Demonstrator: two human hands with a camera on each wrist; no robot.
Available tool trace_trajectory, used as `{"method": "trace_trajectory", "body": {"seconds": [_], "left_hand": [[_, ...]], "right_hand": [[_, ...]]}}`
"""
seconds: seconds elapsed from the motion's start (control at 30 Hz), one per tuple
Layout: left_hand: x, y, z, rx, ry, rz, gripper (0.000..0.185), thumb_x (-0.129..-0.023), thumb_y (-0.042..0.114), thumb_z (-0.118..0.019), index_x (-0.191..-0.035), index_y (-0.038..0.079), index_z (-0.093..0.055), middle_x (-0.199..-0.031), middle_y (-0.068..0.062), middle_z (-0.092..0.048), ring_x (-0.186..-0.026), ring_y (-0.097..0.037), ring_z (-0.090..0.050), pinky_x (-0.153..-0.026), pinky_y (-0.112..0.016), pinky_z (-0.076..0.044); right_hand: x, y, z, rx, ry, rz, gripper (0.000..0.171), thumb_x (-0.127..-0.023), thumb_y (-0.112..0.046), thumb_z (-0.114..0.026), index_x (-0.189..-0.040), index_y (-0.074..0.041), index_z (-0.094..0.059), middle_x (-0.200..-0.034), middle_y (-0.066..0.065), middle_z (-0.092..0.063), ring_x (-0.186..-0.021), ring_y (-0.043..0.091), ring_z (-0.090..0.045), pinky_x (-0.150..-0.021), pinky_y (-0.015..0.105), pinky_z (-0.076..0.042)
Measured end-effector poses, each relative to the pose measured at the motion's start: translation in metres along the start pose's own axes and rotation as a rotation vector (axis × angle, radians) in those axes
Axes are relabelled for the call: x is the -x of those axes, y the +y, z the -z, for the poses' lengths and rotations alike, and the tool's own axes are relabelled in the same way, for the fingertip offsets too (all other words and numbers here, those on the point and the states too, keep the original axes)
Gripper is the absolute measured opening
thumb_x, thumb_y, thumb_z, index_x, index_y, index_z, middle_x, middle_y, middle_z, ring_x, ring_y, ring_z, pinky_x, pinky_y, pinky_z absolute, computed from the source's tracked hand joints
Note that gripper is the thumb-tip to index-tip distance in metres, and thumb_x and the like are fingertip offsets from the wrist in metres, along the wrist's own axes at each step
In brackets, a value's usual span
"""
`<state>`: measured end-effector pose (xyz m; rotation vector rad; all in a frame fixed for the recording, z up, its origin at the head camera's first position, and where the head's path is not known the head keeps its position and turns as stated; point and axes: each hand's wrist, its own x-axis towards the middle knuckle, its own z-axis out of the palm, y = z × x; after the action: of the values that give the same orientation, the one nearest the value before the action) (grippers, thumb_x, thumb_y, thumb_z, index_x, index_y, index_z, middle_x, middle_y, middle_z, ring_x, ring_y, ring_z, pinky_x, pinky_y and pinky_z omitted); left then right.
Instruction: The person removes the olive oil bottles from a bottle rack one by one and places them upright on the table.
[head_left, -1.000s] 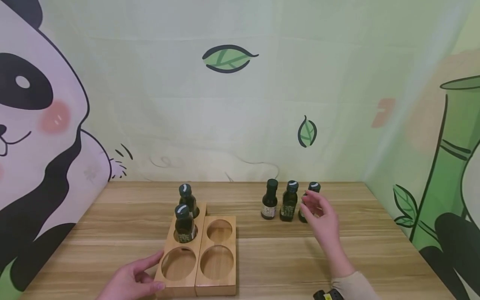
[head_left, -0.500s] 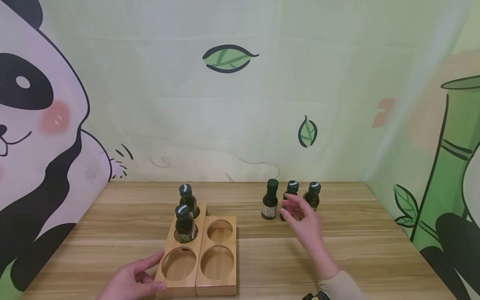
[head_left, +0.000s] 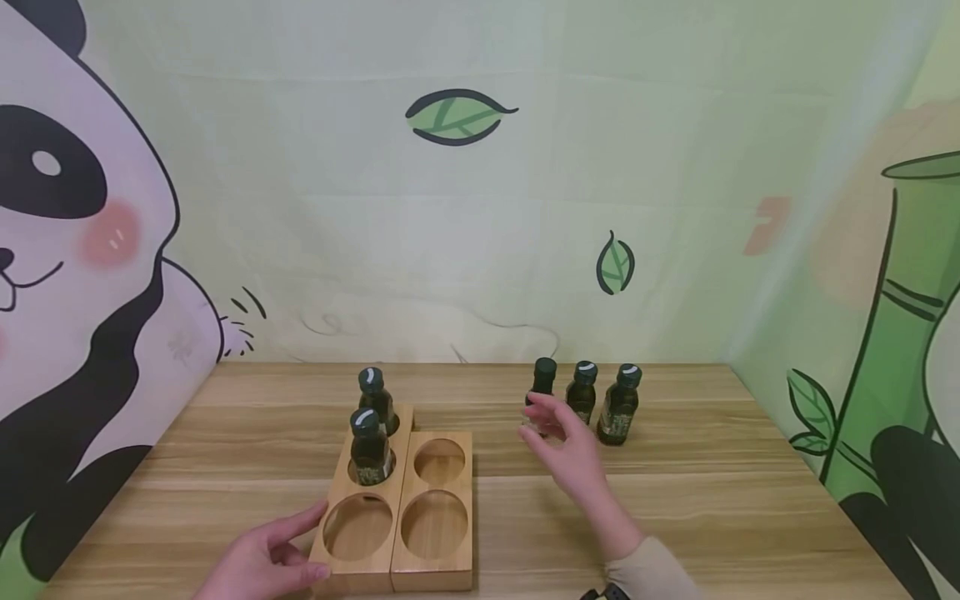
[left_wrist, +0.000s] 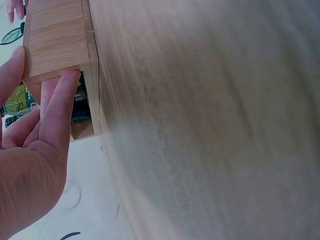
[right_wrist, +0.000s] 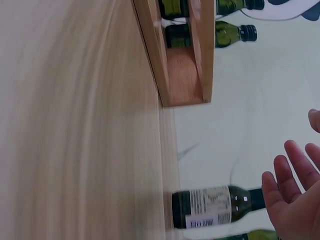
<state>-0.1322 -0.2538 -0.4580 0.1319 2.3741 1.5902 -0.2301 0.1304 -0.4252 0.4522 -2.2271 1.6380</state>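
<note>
At the left, my left hand (head_left: 262,560) grips the near left corner of a stepped wooden bottle rack (head_left: 432,577); in the left wrist view its fingers (left_wrist: 59,107) reach into the rack's open side. Two dark capped bottles (head_left: 371,454) stand in the rack's left column. My right hand (head_left: 568,450), fingers loosely bent and apart, is in front of the slim dark bottle (head_left: 544,375) with a pale label. In the right wrist view that bottle (right_wrist: 210,206) lies behind the fingertips, and contact cannot be made out.
Two more dark bottles stand right of the slim one: a middle bottle (head_left: 581,393) and a right-hand bottle (head_left: 618,412). Several round holes show in the rack. A printed cloth backdrop (head_left: 360,250) rises behind the wooden table (head_left: 720,508).
My right hand has moved left along the row, from the right-hand bottle past the middle one to the slim one. The left hand, rack and bottles have stayed in place.
</note>
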Motion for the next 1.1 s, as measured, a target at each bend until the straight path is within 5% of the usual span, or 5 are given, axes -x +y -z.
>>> {"method": "trace_trajectory", "body": {"seconds": [0.2, 0.3, 0.47, 0.83, 1.1], "left_hand": [[0.0, 0.0, 0.0, 0.006, -0.002, 0.011, 0.095, -0.075, 0.031, -0.087, -0.147, -0.007, -0.038, -0.082, -0.01, -0.07, -0.075, -0.024, -0.066, -0.061, -0.031, -0.052], [0.0, 0.0, 0.0, 0.0, -0.001, 0.007, 0.095, -0.075, 0.032, -0.087, -0.147, -0.007, -0.038, -0.082, -0.01, -0.07, -0.075, -0.024, -0.066, -0.061, -0.03, -0.052], [0.0, 0.002, 0.0, -0.02, 0.009, -0.012, 0.094, -0.075, 0.032, -0.087, -0.146, -0.007, -0.039, -0.083, -0.008, -0.07, -0.074, -0.022, -0.065, -0.061, -0.029, -0.051], [0.001, 0.003, 0.0, -0.034, 0.017, 0.009, 0.094, -0.075, 0.033, -0.087, -0.146, -0.006, -0.04, -0.084, -0.007, -0.07, -0.075, -0.023, -0.065, -0.061, -0.03, -0.051], [0.001, 0.002, 0.0, -0.02, 0.01, 0.007, 0.092, -0.076, 0.03, -0.087, -0.147, -0.006, -0.039, -0.084, -0.008, -0.07, -0.075, -0.024, -0.065, -0.06, -0.03, -0.051]], "right_hand": [[-0.003, 0.011, -0.019, 0.008, -0.07, 0.009, 0.046, -0.087, -0.006, -0.076, -0.131, -0.01, -0.06, -0.113, 0.007, -0.069, -0.108, 0.024, -0.062, -0.094, 0.046, -0.047], [-0.004, 0.008, -0.029, -0.017, -0.107, 0.0, 0.05, -0.086, -0.003, -0.075, -0.133, -0.007, -0.058, -0.116, 0.012, -0.068, -0.109, 0.028, -0.061, -0.097, 0.049, -0.045], [-0.005, -0.001, -0.044, -0.027, -0.169, -0.004, 0.052, -0.086, 0.001, -0.073, -0.135, 0.0, -0.055, -0.119, 0.019, -0.066, -0.112, 0.037, -0.059, -0.098, 0.055, -0.042], [-0.013, -0.019, -0.069, -0.01, -0.309, 0.024, 0.057, -0.09, -0.021, -0.075, -0.141, -0.013, -0.052, -0.126, 0.005, -0.065, -0.117, 0.022, -0.059, -0.101, 0.042, -0.043], [-0.016, -0.036, -0.087, -0.039, -0.37, 0.013, 0.058, -0.091, -0.018, -0.074, -0.144, -0.013, -0.05, -0.129, 0.007, -0.064, -0.12, 0.024, -0.057, -0.101, 0.043, -0.043]]}}
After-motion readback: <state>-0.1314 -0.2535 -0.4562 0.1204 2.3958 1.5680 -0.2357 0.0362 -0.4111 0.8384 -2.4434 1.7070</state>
